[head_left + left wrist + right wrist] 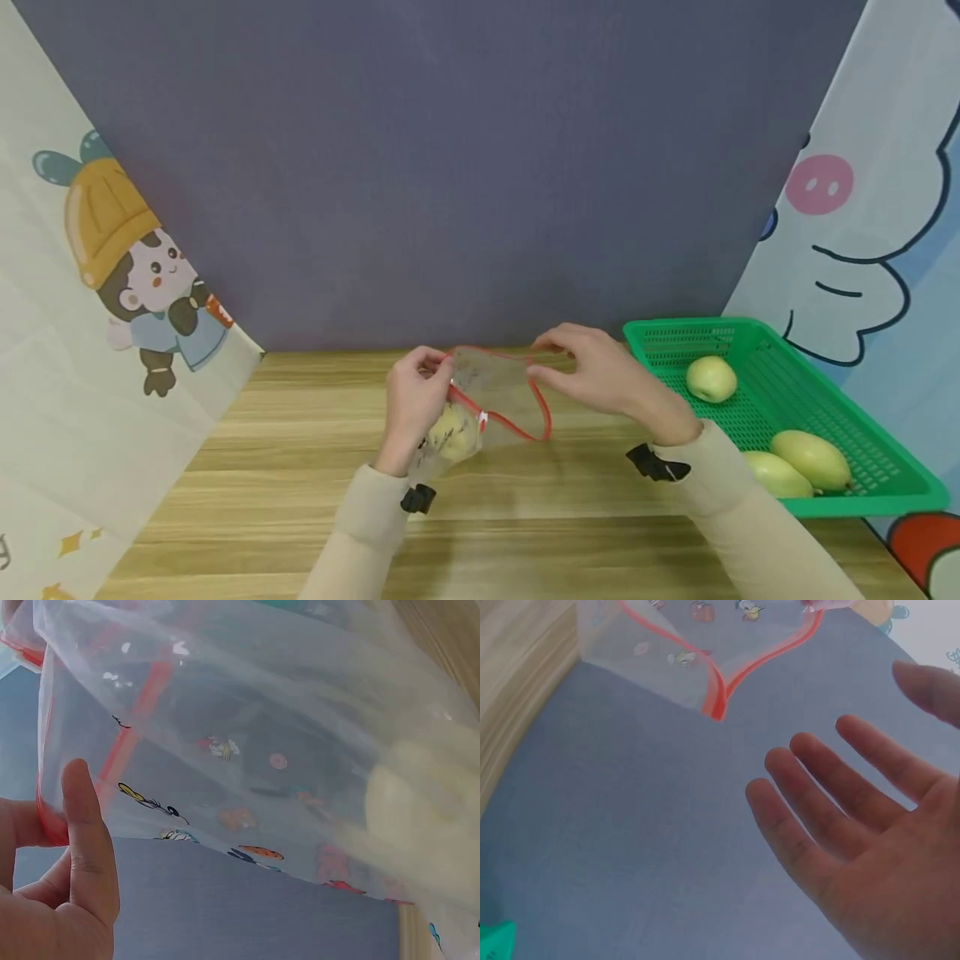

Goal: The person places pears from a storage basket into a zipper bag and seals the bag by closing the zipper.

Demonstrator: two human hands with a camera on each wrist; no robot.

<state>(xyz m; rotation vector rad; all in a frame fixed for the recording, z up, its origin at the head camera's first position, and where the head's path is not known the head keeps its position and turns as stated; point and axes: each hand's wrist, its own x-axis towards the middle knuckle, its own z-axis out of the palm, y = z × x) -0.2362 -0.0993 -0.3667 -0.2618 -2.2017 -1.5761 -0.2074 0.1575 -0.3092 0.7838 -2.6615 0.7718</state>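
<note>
My left hand (431,368) pinches one edge of a clear zip bag (498,387) with a red seal strip and holds it up above the wooden table (285,475). A pale yellow-green fruit (452,433) lies in the bottom of the bag. In the left wrist view my thumb (84,825) presses the bag (262,750) at its red edge, and the fruit (420,817) shows blurred through the plastic. My right hand (547,360) hovers at the other side of the bag's mouth. In the right wrist view its fingers (840,795) are straight and spread, apart from the red rim (718,701).
A green plastic basket (885,467) stands at the table's right side with three pale green fruits in it (711,377) (813,458) (776,477). A grey-blue backdrop stands behind, with cartoon-printed panels on both sides.
</note>
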